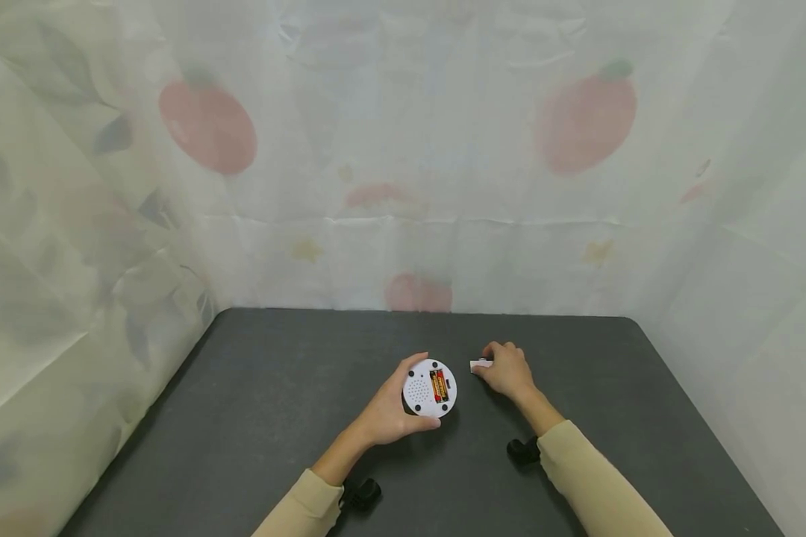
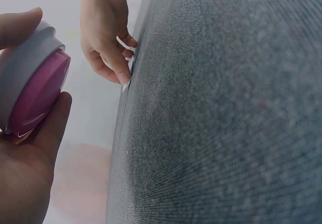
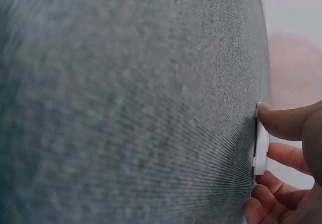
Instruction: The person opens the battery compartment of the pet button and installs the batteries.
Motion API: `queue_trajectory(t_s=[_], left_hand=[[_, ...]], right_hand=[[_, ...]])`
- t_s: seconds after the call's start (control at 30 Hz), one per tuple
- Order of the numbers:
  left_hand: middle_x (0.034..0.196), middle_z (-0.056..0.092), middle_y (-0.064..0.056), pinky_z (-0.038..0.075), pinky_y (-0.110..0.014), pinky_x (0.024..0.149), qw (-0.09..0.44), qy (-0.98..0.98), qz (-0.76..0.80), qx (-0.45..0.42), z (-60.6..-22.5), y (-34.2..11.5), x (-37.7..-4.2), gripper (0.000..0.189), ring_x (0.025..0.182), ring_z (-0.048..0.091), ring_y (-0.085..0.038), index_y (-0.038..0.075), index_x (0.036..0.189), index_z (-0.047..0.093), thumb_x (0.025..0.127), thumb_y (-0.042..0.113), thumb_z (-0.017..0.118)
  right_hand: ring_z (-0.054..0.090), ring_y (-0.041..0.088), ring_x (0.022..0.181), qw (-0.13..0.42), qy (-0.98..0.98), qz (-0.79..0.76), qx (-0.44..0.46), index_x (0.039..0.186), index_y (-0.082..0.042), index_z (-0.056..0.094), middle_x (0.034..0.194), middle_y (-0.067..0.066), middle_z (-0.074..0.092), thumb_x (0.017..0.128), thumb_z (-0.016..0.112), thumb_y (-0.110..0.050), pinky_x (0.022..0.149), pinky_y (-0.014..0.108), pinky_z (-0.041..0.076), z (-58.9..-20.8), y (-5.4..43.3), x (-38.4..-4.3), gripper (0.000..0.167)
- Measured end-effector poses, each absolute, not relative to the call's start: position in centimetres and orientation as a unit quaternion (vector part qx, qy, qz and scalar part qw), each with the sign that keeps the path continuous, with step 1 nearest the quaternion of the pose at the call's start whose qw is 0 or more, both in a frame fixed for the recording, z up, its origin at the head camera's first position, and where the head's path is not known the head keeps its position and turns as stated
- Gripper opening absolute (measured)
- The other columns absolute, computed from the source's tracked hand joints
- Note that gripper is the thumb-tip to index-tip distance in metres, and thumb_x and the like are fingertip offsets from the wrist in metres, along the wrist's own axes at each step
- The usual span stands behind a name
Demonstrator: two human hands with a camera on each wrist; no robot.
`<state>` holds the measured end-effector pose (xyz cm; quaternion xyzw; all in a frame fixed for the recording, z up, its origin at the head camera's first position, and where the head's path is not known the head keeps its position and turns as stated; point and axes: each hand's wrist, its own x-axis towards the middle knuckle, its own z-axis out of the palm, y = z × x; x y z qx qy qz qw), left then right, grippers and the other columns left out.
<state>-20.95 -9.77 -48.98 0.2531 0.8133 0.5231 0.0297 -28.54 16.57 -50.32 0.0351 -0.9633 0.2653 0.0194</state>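
My left hand grips a round white battery-powered device by its rim, thumb on one side and fingers on the other. Its underside faces up, showing speaker holes, dark feet and an uncovered compartment with orange-and-black batteries. The left wrist view shows its other side as a pink dome. To the right, my right hand pinches a small flat white battery cover by its edges. In the right wrist view the cover is edge-on, at or just above the tabletop.
A dark grey table with rounded far corners lies under both hands. Pale curtains with fruit prints hang along its back and sides. A black wrist camera sits at the left cuff, another camera at the right.
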Motion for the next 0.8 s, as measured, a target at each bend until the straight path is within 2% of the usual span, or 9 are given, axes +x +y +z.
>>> queue_trajectory(t_s=[0.2, 0.5, 0.8], left_hand=[[0.136, 0.052, 0.0, 0.044, -0.038, 0.091, 0.03, 0.81, 0.528, 0.254, -49.1, -9.7, -20.9, 0.108, 0.109, 0.055, -0.019, 0.031, 0.158, 0.027, 0.074, 0.017, 0.093], [0.134, 0.053, 0.002, 0.044, -0.038, 0.092, 0.027, 0.817, 0.517, 0.252, -49.2, -9.9, -21.0, 0.103, 0.109, 0.054, -0.018, 0.038, 0.156, 0.029, 0.075, 0.028, 0.092], [0.135, 0.052, 0.002, 0.044, -0.038, 0.091, 0.034, 0.816, 0.518, 0.255, -49.3, -9.9, -21.1, 0.105, 0.109, 0.055, -0.018, 0.039, 0.157, 0.026, 0.075, 0.03, 0.092]], right_hand=[[0.055, 0.037, 0.104, 0.016, -0.967, 0.246, 0.057, 0.115, -0.004, 0.07, 0.111, 0.017, 0.059, 0.091, 0.078, -0.026, 0.084, 0.054, 0.047, -49.9, 16.6, -28.2, 0.033], [0.061, 0.024, 0.085, 0.004, -0.969, 0.227, 0.098, 0.107, -0.007, 0.069, 0.097, 0.008, 0.065, 0.089, 0.08, -0.022, 0.075, 0.047, 0.051, -49.6, 16.8, -28.0, 0.025], [0.052, 0.014, 0.062, -0.004, -0.944, 0.309, 0.116, 0.103, -0.005, 0.071, 0.072, -0.001, 0.058, 0.09, 0.078, -0.015, 0.058, 0.033, 0.044, -49.9, 17.1, -27.5, 0.018]])
